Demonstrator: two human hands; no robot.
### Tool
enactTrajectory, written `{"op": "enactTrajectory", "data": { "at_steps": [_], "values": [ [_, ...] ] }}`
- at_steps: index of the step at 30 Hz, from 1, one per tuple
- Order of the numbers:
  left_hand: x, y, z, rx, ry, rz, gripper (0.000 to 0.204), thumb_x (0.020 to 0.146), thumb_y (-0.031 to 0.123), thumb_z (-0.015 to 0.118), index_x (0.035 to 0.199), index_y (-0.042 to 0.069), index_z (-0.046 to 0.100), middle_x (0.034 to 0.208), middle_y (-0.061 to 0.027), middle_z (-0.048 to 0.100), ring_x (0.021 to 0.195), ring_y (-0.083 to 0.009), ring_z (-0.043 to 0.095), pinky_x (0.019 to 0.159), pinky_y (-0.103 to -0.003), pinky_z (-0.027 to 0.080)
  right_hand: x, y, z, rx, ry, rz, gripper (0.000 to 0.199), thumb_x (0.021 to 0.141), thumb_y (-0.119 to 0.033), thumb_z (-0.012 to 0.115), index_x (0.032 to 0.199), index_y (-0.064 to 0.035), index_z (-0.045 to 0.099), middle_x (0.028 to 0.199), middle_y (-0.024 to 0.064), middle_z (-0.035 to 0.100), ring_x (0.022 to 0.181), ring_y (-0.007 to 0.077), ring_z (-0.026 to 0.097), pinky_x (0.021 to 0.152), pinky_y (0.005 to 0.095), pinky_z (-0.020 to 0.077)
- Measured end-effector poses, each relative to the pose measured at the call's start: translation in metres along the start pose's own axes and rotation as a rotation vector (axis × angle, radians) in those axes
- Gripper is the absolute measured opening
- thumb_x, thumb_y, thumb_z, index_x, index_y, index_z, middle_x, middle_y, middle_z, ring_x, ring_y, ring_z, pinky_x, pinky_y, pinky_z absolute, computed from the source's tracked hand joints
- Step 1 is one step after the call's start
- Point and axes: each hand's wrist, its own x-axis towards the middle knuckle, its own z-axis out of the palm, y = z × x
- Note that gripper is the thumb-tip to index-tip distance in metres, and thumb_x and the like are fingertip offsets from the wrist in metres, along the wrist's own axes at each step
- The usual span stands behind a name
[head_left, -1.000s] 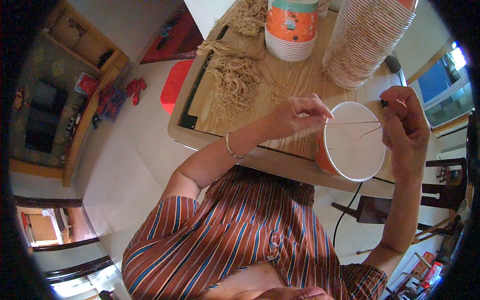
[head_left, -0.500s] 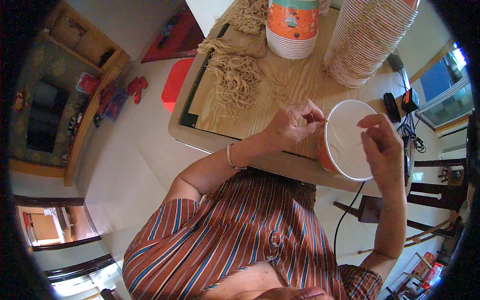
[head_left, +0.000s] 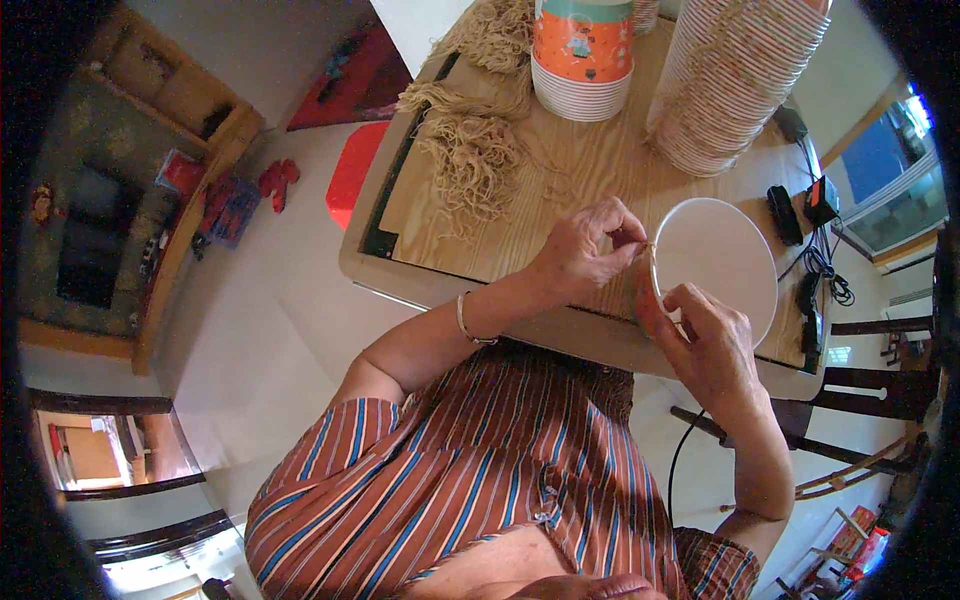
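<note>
the left hand point(head_left: 590, 248) points right, pinching one thin string point(head_left: 652, 257) right of the middle. the right hand point(head_left: 712, 345) reaches up, fingers bent; its hold i cannot tell. one big bowl point(head_left: 725, 255) is middle right.

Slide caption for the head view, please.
Left hand pinching a tan strand, right hand at the edge of a paper bucket, tangled strands on the wooden table.

Offers no readable words, numbers, labels or signs. On the stacked orange-and-green paper tubs point(head_left: 584, 50), shows only a small printed motif, too small for telling any lettering. On the nearer tub point(head_left: 648, 304), shows orange print, largely turned away from view and too indistinct for reading.
</note>
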Motion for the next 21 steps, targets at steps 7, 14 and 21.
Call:
{"op": "enactTrajectory", "data": {
  "at_steps": [7,14,21],
  "values": [
    [0.001,0.022,-0.007,0.026,0.075,-0.003,0.009,0.081,0.002,0.066,0.088,0.003,0.06,0.082,-0.0056,0.06,0.076,-0.0139,0.062,0.071,-0.028,0.051,-0.001,0.006,0.0,-0.067,0.072,-0.127,0.011,0.082,-0.008,0.062,0.08,-0.0047,0.052,0.072,0.0149,0.056,0.065,0.035,0.061,0.058,0.0435,0.0488],
    [-0.002,0.028,-0.014,0.035,0.016,0.009,0.008,0.082,0.002,0.067,0.087,0.004,0.062,0.082,-0.0047,0.061,0.078,-0.0142,0.062,0.072,-0.029,0.051,-0.001,0.006,-0.001,-0.07,0.078,-0.196,0.012,0.081,-0.007,0.064,0.08,-0.0043,0.052,0.073,0.0139,0.057,0.067,0.0342,0.061,0.058,0.0436,0.0491],
    [-0.021,-0.006,-0.013,0.291,-0.041,0.245,0.013,0.077,-0.001,0.067,0.087,0.003,0.059,0.084,-0.0093,0.059,0.075,-0.0219,0.061,0.066,-0.032,0.05,-0.001,0.006,0.0,-0.074,0.06,-0.176,0.012,0.08,-0.008,0.065,0.081,-0.0047,0.053,0.077,0.0126,0.056,0.067,0.034,0.061,0.058,0.0431,0.0502]
  ]
}}
